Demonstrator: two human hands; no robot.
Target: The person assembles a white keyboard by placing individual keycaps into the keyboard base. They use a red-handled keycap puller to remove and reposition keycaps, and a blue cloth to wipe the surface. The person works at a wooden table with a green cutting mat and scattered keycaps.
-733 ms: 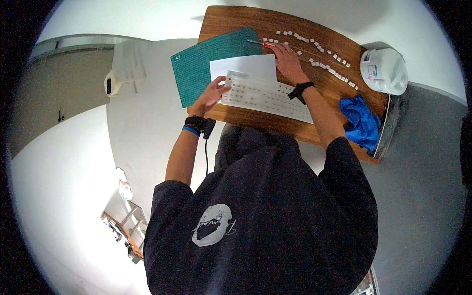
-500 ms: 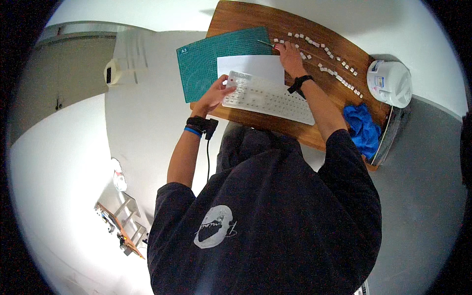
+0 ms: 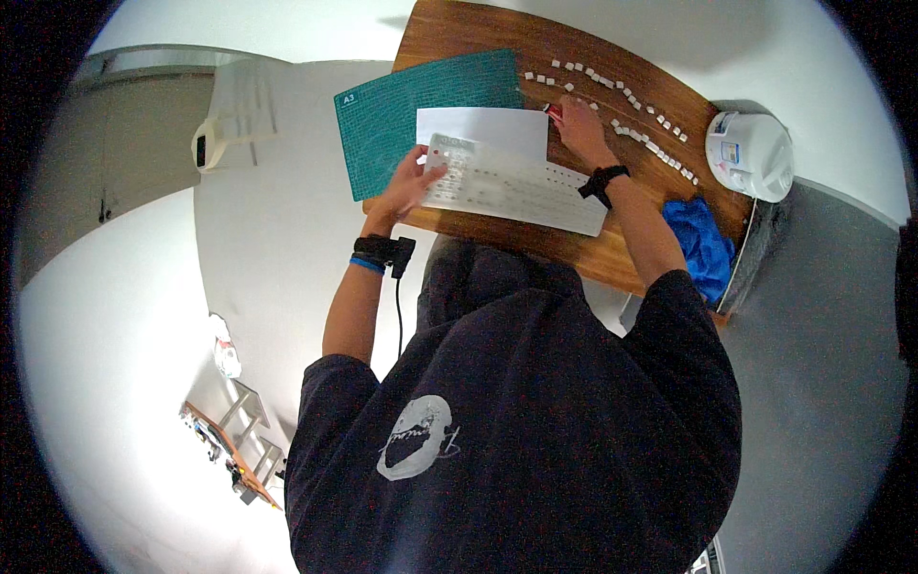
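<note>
A white keyboard (image 3: 516,196) stripped of most keycaps lies slanted at the near side of the table, blurred at its left end. My left hand (image 3: 408,185) grips that left end, thumb on top and fingers behind the edge. Beyond the keyboard, my right hand (image 3: 584,132) is closed around a small red-handled tool (image 3: 553,113); its thin tip is hard to make out. Loose white keycaps (image 3: 660,150) stretch in uneven rows to the right of this hand. A sheet of white paper (image 3: 483,129) lies partly under the keyboard.
A green cutting mat (image 3: 382,139) covers the wooden table's (image 3: 459,27) left part, partly under the paper. At the right edge stand a white lidded tub (image 3: 755,156) and a crumpled blue cloth or bag (image 3: 698,244). A black cable (image 3: 399,316) hangs from my left wrist device.
My right hand has shifted right and slightly nearer with the red-handled tool, whose thin shaft showed more clearly before. The keyboard's left end has moved slightly left under my left hand.
</note>
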